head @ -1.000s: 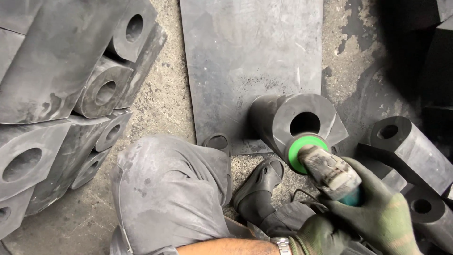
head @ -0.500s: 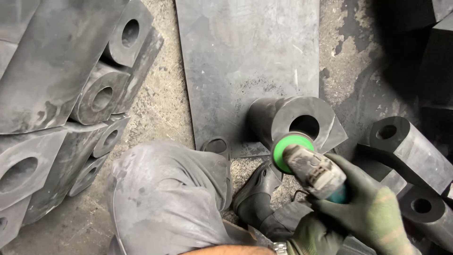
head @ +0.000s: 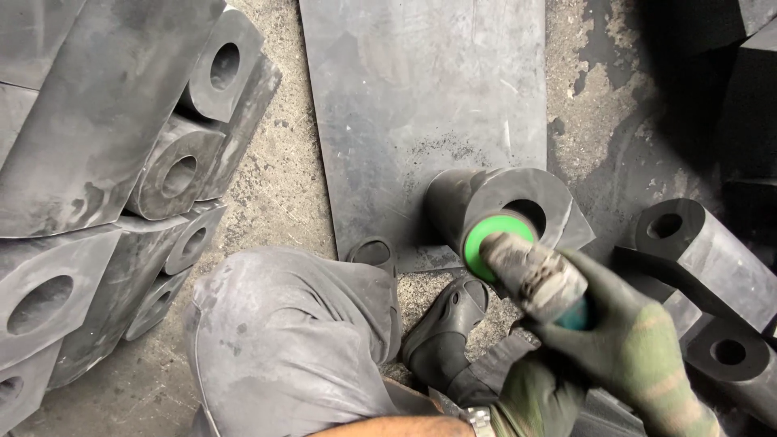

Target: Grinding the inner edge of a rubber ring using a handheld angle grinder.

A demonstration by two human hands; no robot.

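1. A stack of grey blocks (head: 89,194), each with a round bore, is piled far to the left of the hands, well apart from them.
2. A dark flat sheet (head: 421,105) lies on the gritty floor (head: 275,186) beyond the hands, its near edge under the block in work.
3. The person's bent knee, in dusty grey trousers (head: 283,348), fills the space just left of the hands; a black shoe (head: 449,324) sits beside it.
4. More bored blocks (head: 704,251) lie just right of the hands.
5. One block (head: 502,202) rests just ahead of the hands, bore facing them.
6. The right hand (head: 631,356), in a green glove, is clamped on a grimy grinder (head: 534,275).
7. The left hand (head: 538,400), also gloved, sits beneath the right, close against it; its grip cannot be told.
8. The grinder's green disc (head: 490,239) sits at the bore's near rim.
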